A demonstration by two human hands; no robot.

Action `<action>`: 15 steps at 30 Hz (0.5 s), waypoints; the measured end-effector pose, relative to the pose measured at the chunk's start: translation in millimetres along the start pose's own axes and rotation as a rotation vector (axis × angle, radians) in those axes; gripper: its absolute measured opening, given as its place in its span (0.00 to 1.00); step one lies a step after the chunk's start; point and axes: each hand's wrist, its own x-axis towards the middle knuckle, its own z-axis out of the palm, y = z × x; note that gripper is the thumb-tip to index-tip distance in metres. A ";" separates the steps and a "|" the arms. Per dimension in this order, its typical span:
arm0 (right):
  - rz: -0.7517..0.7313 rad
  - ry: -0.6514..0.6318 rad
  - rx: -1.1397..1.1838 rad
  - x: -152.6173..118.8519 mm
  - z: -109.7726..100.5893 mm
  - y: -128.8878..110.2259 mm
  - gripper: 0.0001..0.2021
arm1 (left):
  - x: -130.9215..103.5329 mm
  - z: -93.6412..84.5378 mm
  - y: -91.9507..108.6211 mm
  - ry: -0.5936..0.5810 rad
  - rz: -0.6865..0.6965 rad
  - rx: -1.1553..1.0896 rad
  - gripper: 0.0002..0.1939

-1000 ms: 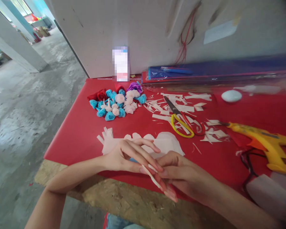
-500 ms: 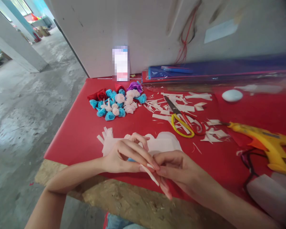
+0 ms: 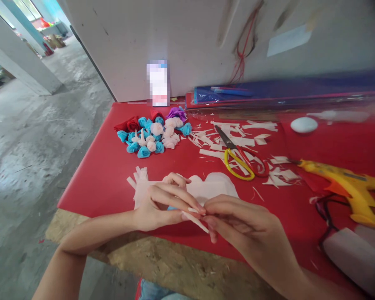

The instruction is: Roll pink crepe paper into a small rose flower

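Observation:
Between the thumb and fingers of my left hand [image 3: 164, 206] is a thin, folded piece of pale pink crepe paper [image 3: 196, 221]. My right hand [image 3: 253, 231] meets it from the right, thumb and fingertips closed at the paper's end by the left fingertips. Beneath my hands lie pale pink paper sheets [image 3: 218, 187] with rounded edges, partly hidden by the left hand. A bit of blue [image 3: 171, 208] shows under the left fingers. Beyond sit several small paper roses [image 3: 158, 129] in pink, blue, red and purple.
Scissors [image 3: 234, 152] with yellow and red handles lie among white paper scraps [image 3: 206, 139]. At the right are a yellow glue gun [image 3: 340, 177], a white egg-shaped object [image 3: 304, 125] and eyeglasses [image 3: 329, 225]. A blurred phone [image 3: 158, 83] leans on the wall behind the red-covered table [image 3: 90, 166].
My right hand has turned and risen slightly, its knuckles now higher and its wrist further down. The left fingers have shifted a little, and the paper's lower end sits higher.

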 end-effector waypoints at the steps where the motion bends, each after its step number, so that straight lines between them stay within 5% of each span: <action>1: -0.035 -0.003 -0.037 -0.1 -0.4 -1.7 0.05 | -0.1 0.7 0.5 0.006 0.000 0.000 0.15; 10: -0.011 0.058 -0.081 0.4 5.4 -1.2 0.04 | -0.8 6.4 1.5 0.079 -0.023 0.011 0.17; 15: 0.155 -0.062 0.116 -0.7 0.8 -1.9 0.09 | 1.6 6.8 1.0 0.052 -0.004 -0.016 0.16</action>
